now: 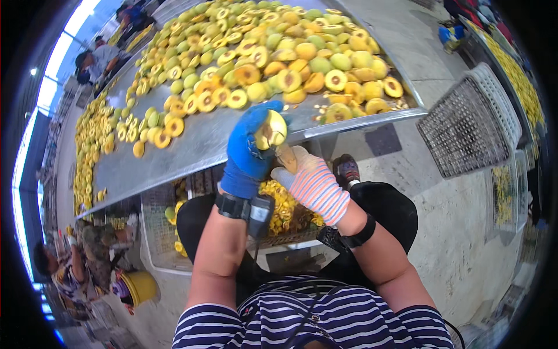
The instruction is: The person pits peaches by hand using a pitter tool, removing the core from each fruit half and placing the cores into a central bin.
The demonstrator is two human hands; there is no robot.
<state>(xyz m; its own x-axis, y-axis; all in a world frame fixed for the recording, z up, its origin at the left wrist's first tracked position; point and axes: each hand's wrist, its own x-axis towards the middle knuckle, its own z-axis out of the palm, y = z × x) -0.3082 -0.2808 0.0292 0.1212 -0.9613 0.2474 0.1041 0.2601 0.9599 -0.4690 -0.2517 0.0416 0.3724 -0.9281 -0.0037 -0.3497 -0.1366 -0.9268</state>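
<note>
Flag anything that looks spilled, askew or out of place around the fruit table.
Small pits and scraps lie scattered on the metal table beside the halved fruit pile. A white plastic crate lies tipped on the floor. The left hand holds a fruit half.

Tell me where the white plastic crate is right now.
In the head view the white plastic crate stands tilted on the concrete floor at the person's right, just beyond the right end of the metal table heaped with halved yellow fruit.

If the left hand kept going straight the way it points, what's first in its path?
Probably the metal table's near edge, then the heap of cut yellow fruit; depth is unclear. The left hand grips a fruit half.
</note>
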